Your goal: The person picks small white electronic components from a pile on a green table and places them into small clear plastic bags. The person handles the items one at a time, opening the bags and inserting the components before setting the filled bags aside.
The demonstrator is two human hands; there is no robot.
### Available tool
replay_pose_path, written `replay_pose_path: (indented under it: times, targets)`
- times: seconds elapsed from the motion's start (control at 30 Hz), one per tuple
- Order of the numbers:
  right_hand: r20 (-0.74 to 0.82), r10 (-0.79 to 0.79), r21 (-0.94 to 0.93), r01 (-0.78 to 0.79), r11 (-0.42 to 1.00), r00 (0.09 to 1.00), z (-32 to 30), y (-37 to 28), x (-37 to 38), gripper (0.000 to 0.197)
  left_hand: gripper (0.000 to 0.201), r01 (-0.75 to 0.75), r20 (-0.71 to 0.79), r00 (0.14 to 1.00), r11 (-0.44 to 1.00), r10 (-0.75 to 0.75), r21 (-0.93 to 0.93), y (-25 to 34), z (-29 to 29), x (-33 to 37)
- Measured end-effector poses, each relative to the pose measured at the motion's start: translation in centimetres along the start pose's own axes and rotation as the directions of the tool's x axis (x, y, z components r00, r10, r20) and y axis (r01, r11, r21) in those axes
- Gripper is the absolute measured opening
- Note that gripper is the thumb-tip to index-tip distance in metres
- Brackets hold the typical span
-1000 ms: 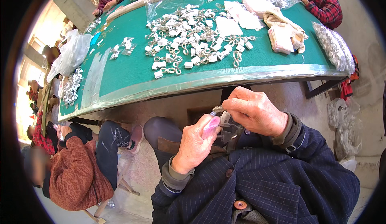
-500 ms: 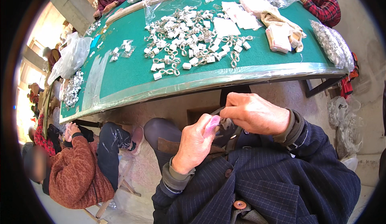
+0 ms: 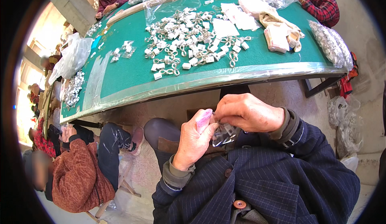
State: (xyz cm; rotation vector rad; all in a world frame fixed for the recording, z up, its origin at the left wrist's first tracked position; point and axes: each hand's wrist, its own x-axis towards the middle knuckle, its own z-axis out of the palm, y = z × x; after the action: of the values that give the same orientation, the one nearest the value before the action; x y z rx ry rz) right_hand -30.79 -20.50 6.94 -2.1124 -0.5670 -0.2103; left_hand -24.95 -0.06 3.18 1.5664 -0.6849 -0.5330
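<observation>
Above my lap, my left hand [image 3: 190, 142] is closed, with a pink covering [image 3: 204, 118] over one digit. Pinched between both hands is a small clear plastic bag [image 3: 224, 136] that hangs below the fingers and looks to have something pale and shiny inside. My right hand [image 3: 251, 113] is curled at the bag's upper part, its fingertips close to those of the left. The fingers hide the bag's top. On the green table [image 3: 132, 77] beyond the hands lies a loose pile of white blocks with metal links [image 3: 185, 39].
White cloths or papers [image 3: 241, 17] and a cream fabric bundle [image 3: 277, 27] lie right of the pile. Filled clear bags [image 3: 331, 43] rest at the table's right corner. A wooden bar [image 3: 173, 3] crosses the far side. A person in a brown patterned jacket [image 3: 82, 175] sits at left.
The small clear bag has come into fuller view below the fingers. Both hands have shifted slightly left, and the left hand has turned a little.
</observation>
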Motion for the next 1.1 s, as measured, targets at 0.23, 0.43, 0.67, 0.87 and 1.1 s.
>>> replay_pose_path:
  times: [0.23, 0.43, 0.67, 0.87, 1.1]
  targets:
    - [-0.135, 0.202, 0.056, -0.197, 0.979, 0.970, 0.2, 0.3, 0.1, 0.014, 0.009, -0.017, -0.050, 0.999, 0.998, 0.015, -0.055, 0.2, 0.0, -0.5]
    - [-0.105, 0.192, 0.276, -0.157, 0.948, 0.976, 0.9, 0.6, -0.5, 0.013, 0.008, -0.093, -0.121, 0.990, 0.980, 0.072, -0.176, 0.2, -0.1, -0.8]
    - [-0.091, 0.143, 0.392, -0.096, 0.915, 0.986, 2.6, 0.9, -0.3, 0.011, 0.007, -0.052, -0.078, 0.996, 0.984, 0.039, -0.173, 0.0, -0.3, -1.3]
    - [-0.119, 0.391, 0.460, -0.299, 0.836, 0.913, 3.2, 0.6, -0.5, 0.024, 0.005, -0.114, -0.115, 0.989, 0.963, 0.088, -0.243, 0.1, -0.2, -1.3]
    - [-0.191, 0.341, 0.347, -0.262, 0.901, 0.920, 3.2, -0.1, -0.7, 0.025, 0.008, -0.084, -0.100, 0.993, 0.944, 0.055, -0.318, 0.6, 0.0, -1.5]
